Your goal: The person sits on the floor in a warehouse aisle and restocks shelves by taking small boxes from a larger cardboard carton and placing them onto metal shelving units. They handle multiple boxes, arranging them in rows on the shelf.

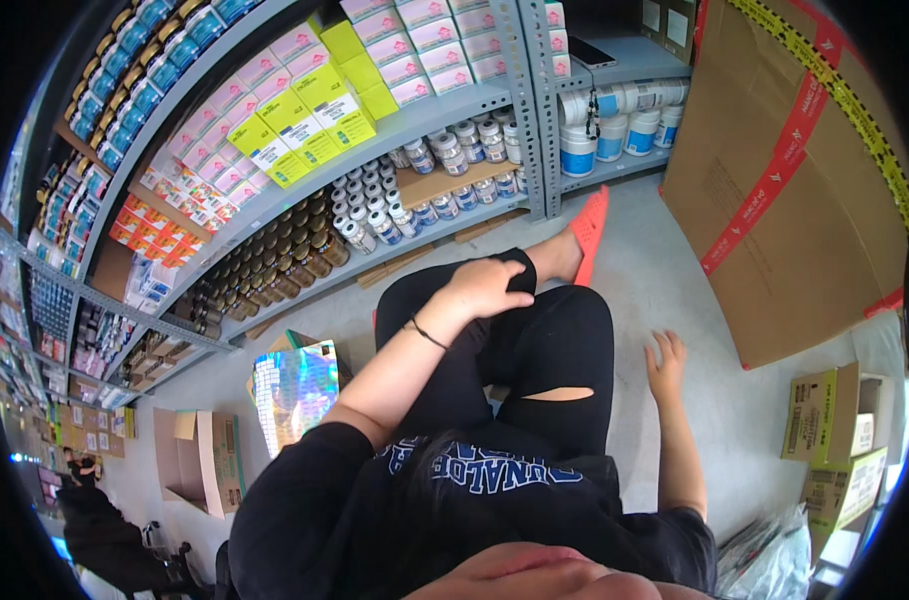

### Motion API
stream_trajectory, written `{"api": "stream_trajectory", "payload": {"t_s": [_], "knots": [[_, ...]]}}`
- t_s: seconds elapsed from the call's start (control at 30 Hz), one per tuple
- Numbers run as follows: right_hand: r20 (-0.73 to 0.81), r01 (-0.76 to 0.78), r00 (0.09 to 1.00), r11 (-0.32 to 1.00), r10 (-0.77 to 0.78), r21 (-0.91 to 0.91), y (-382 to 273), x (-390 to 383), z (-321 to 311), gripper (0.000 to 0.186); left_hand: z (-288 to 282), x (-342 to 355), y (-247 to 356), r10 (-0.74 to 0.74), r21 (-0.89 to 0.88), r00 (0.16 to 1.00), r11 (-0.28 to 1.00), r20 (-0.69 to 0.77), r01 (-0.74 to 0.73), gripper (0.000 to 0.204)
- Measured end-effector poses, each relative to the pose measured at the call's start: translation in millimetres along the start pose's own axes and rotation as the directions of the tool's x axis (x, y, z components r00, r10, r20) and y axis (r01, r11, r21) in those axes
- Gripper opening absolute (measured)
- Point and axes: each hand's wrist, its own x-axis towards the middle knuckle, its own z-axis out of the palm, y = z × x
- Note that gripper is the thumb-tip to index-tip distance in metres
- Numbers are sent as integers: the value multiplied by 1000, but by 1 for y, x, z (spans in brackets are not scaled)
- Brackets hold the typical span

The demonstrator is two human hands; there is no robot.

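My left hand (pixel 486 288) rests on the knee of my black trousers (pixel 434 285), its thumb and fingers apart and nothing held. A thin dark bracelet (pixel 426 333) circles that wrist. Out to my right, my right hand (pixel 666 362) hangs beside the other leg with its fingers loosely spread. It holds nothing, and the grey floor (pixel 634 300) shows around it. One foot in a red-orange slipper (pixel 592 236) points toward the shelves.
Metal shelving (pixel 414 125) holds pink and yellow-green boxes, jars and bottles. A tall taped carton (pixel 744 200) stands at right, with smaller yellow-green boxes (pixel 844 485) nearer. At left are an open cardboard box (pixel 189 460) and a shiny holographic package (pixel 296 390).
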Motion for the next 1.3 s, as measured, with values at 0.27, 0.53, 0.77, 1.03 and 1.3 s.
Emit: {"api": "stream_trajectory", "payload": {"t_s": [0.27,0.53,0.77,1.03,1.3], "knots": [[222,48,975,971,6,-235,114,-136,-42,60,-169,111,-78,337,408,291,882,-895,235,79],[312,8,949,985,47,-173,134,-140,-34,64,-200,194,-153,292,431,358,802,-887,414,101],[433,35,901,997,-4,-65,139,-121,-56,47,-190,171,-152,219,386,380,808,-899,446,99],[487,105,867,994,-109,34,141,-50,-47,42,-191,168,-152,204,377,368,781,-907,498,96],[472,314,824,946,-313,79,124,30,-17,36,-153,154,-123,-88,-15,120,862,-989,507,91]]}}
